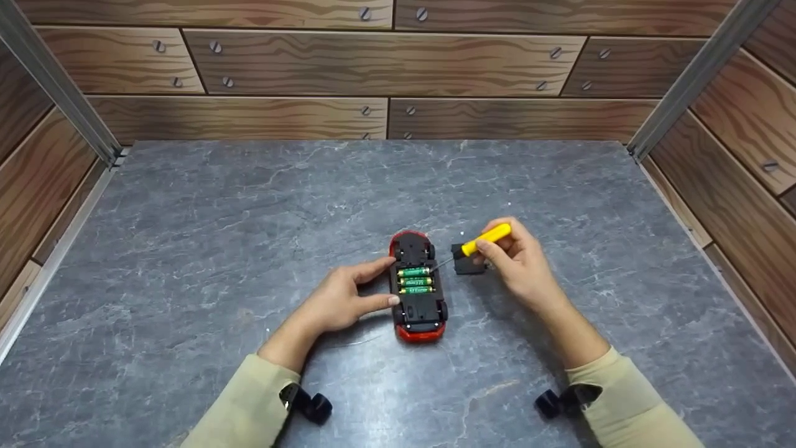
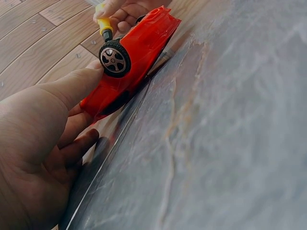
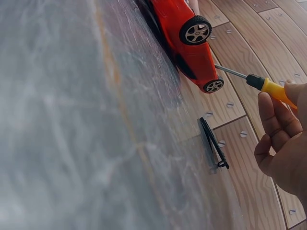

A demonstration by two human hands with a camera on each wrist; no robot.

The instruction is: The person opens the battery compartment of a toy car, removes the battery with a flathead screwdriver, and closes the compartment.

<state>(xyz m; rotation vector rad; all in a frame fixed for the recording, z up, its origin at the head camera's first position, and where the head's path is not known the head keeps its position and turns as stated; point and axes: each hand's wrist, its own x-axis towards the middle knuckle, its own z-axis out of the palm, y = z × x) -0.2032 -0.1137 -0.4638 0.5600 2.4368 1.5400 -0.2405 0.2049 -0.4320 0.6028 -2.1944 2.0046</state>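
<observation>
An upside-down red toy car (image 1: 421, 309) lies on the table with its black underside facing up. Several green batteries (image 1: 415, 282) sit side by side in its uncovered battery compartment. My left hand (image 1: 339, 297) rests at the car's left side, thumb and forefinger stretched out and touching its edge. In the left wrist view the thumb tip lies by a wheel (image 2: 114, 58). My right hand (image 1: 521, 267) grips the yellow handle of a screwdriver (image 1: 491, 238). Its thin shaft slants down to the left, with the tip at the right end of the uppermost battery.
A black battery cover (image 1: 469, 264) lies just right of the car, partly below the screwdriver and right hand. The grey marbled table (image 1: 249, 205) is bordered by wood-patterned walls (image 1: 385, 62). A few tiny bright specks dot the tabletop beyond the right hand.
</observation>
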